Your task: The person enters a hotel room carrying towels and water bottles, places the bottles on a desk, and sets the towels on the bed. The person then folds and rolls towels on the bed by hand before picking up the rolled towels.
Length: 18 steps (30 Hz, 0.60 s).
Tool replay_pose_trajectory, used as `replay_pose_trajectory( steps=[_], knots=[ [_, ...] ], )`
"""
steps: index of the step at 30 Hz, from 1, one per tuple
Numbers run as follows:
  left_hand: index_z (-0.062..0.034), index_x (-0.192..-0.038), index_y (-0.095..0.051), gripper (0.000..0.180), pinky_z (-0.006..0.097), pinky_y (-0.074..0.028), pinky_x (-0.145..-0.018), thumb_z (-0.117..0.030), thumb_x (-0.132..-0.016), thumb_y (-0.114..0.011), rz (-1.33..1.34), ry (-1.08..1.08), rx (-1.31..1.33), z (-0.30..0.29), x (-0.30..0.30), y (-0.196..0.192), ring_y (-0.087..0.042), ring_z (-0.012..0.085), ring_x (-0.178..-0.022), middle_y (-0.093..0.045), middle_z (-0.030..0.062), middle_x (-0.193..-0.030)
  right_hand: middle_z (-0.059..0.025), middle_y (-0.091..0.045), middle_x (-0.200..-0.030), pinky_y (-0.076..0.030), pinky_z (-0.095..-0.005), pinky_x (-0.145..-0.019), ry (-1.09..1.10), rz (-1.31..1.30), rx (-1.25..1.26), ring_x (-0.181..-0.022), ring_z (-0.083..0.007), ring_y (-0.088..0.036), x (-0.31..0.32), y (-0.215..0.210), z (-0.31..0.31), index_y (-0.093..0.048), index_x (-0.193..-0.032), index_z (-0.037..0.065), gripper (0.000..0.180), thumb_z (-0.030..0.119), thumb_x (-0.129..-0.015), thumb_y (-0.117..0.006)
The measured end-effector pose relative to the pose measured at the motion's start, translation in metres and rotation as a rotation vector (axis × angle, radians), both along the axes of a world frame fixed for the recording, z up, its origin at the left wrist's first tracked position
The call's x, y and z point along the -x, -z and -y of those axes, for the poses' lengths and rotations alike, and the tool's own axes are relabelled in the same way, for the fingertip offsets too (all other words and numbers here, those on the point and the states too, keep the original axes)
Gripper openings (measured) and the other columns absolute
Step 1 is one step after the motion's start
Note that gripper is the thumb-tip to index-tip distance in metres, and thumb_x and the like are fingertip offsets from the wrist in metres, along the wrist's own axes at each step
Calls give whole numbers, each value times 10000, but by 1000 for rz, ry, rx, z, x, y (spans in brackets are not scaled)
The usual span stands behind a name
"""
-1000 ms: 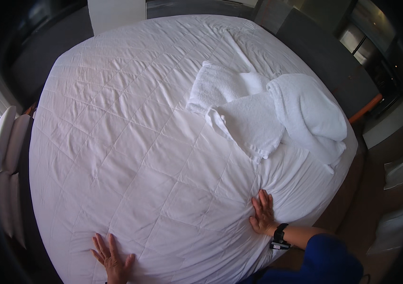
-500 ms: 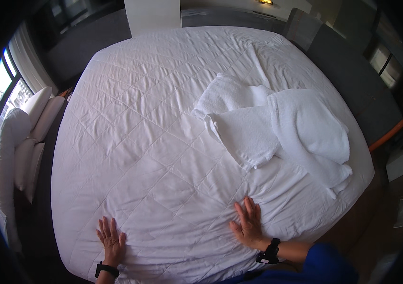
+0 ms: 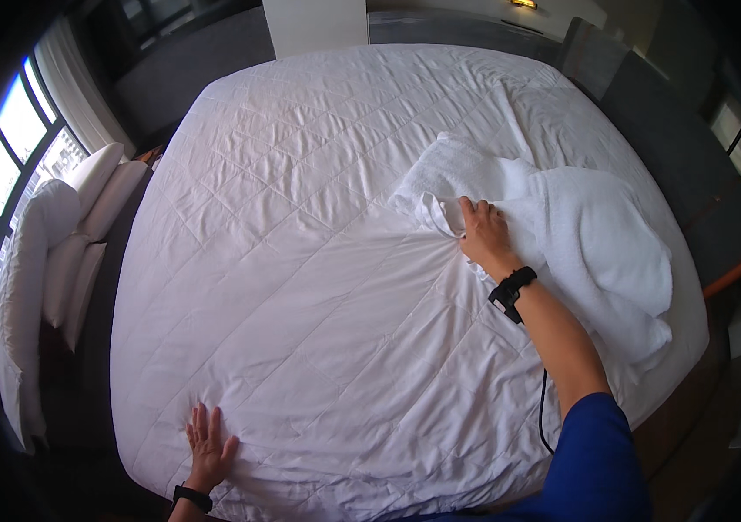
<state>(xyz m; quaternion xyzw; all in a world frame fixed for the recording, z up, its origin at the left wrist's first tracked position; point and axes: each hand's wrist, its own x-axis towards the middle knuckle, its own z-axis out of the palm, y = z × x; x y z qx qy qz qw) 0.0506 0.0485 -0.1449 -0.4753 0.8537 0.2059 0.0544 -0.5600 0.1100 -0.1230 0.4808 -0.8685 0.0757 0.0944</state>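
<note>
Quilt (image 3: 318,287): white, stitched in diamonds, creased, covers the whole bed. White folded linens (image 3: 509,187) and thick terry towels (image 3: 614,252) piled on its right side. Right hand (image 3: 483,233): fingers curled, pinching a linen edge. Left hand (image 3: 209,448): fingers spread flat on quilt's near edge, gripping nothing.

Single head cam, left of my pair, fisheye, looking steeply down over the bed (image 3: 318,287) from its foot edge. Whole mattress fits in frame, edges bowed toward the rim. My forearms enter from the bottom. Window (image 3: 13,165) sits far left. No second view.
</note>
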Motion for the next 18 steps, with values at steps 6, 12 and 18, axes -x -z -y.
replay_pose_trajectory(
  steps=[6,12,18],
  knots=[
    [-102,-1424,-213,719,505,8,-1080,-379,-841,-531,-55,24,-43,6,-15,10,-22,353,-1383,-89,201,-1482,-177,-637,-913,-488,-430,-737,-14,141,333,-826,-365,-616,-34,-29,-18,-542,-1045,55,410,113,-654,-649],
    [-113,-1441,-137,798,555,45,-1051,-435,-835,-546,1,26,-141,18,3,0,69,382,-1374,28,254,-1472,-161,-637,-952,-505,-393,-733,-266,328,612,-856,-346,-624,-153,-83,-91,-557,-1084,68,481,58,-625,-701],
    [-70,-1444,-53,837,405,-56,-1101,-488,-879,-508,-864,-82,-885,35,71,-34,-38,298,-1390,-71,253,-1471,-193,-610,-1037,-500,-385,-834,-516,453,651,-972,-342,-604,-290,-74,-97,-565,-1090,11,507,111,-612,-702]
  ],
)
